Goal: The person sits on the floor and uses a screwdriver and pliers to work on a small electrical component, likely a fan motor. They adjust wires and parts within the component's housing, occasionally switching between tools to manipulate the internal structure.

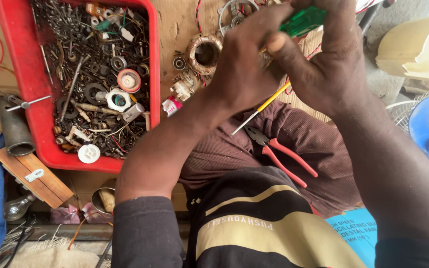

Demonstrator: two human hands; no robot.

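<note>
- Up near the top edge of the view, the left hand and the right hand meet, pressed close together over the person's lap.
- The right hand is clenched around a green-handled tool; only the translucent green end shows between thumb and fingers.
- The left hand's fingers curl inward against the right hand; what they grasp is hidden behind the knuckles, so I cannot tell.
- A screwdriver with a yellow handle and a bare metal shaft slants down from under the hands, its tip pointing toward the lap.
- Red-handled pliers lie on the brown trousers, just below the screwdriver tip.
- A copper motor winding sits on the board just left of the left hand, with a small bearing beside it.
- A red tray full of screws, washers, bearings and scraps stands well to the left.
- A blue fan blade behind a white wire guard shows at the right edge.
</note>
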